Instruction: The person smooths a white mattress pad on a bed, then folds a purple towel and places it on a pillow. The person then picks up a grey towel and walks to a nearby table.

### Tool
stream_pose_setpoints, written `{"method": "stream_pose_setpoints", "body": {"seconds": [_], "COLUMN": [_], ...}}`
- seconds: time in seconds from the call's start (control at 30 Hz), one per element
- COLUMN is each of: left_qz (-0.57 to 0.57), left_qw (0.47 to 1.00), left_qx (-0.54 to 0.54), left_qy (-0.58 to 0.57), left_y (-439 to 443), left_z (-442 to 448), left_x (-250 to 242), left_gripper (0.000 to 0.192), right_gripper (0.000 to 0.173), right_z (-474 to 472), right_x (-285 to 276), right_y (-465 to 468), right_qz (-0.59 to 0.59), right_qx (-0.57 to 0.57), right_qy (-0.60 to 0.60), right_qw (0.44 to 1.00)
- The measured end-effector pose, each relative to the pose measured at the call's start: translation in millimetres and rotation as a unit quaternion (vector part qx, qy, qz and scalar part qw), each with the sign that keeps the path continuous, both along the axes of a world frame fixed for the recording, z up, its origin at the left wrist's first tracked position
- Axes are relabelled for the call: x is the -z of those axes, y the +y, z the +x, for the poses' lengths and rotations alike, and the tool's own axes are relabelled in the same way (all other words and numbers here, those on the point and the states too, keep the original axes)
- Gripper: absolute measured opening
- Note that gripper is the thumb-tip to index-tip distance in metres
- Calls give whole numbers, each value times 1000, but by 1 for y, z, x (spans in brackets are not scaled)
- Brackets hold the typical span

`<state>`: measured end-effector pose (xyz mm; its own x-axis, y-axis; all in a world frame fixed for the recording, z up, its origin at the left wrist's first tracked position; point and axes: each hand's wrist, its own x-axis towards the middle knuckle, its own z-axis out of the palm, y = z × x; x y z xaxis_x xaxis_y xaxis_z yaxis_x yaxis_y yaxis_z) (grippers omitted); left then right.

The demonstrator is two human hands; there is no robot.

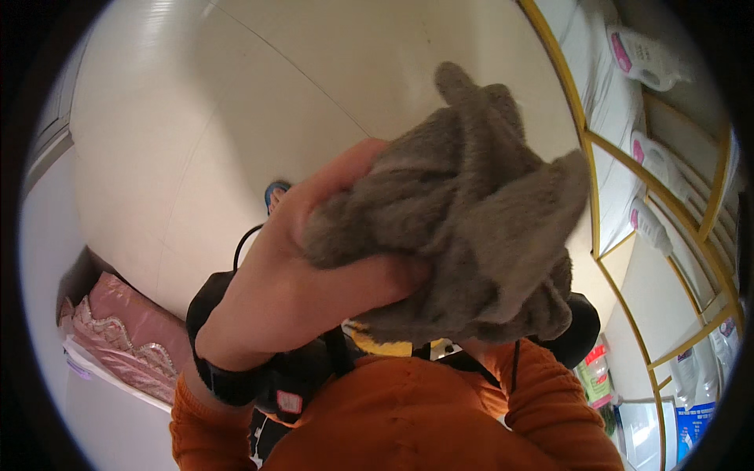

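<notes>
My left hand [306, 259] is shut on a bunched grey-brown fleecy cloth [459, 218], holding its left side with the thumb across the near side. The cloth is crumpled into thick folds and hangs in front of my chest, close to the camera. Of my right hand, only a bit near the wrist [478, 348] shows below the cloth; its fingers are hidden behind it, so I cannot tell whether they hold anything. Both forearms wear orange sleeves, with black bands or straps around the wrists.
Pale floor [235, 118] lies beyond, with a foot in a blue shoe [275, 194]. On the right stands a yellow-edged shelf unit [624, 156] with several white bottles [651, 226]. Pink fabric with lacy trim [129, 335] lies at the lower left beside a white surface [112, 406].
</notes>
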<state>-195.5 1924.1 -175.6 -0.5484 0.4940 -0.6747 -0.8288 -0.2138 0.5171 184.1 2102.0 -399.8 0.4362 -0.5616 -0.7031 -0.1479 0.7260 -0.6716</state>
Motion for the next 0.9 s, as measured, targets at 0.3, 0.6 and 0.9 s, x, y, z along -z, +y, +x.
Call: {"method": "stream_pose_setpoints", "body": {"seconds": [0.3,0.6,0.9], "left_qz": [-5,-16,-44], "left_qw": [987,970,962], "left_qx": [38,110,113], "left_qy": [155,214,243], "left_y": [8,26,52], "left_z": [-36,-69,-66], "left_x": [-13,-18,-19], "left_gripper": [51,54,44], "right_gripper": [25,25,26], "right_z": [-93,-175,-258], "right_x": [14,16,33], "right_y": [-22,-7,32], "right_qz": [-51,9,88], "right_qx": [-49,45,470], "right_qy": [49,156,259], "right_qw": [996,987,840]}}
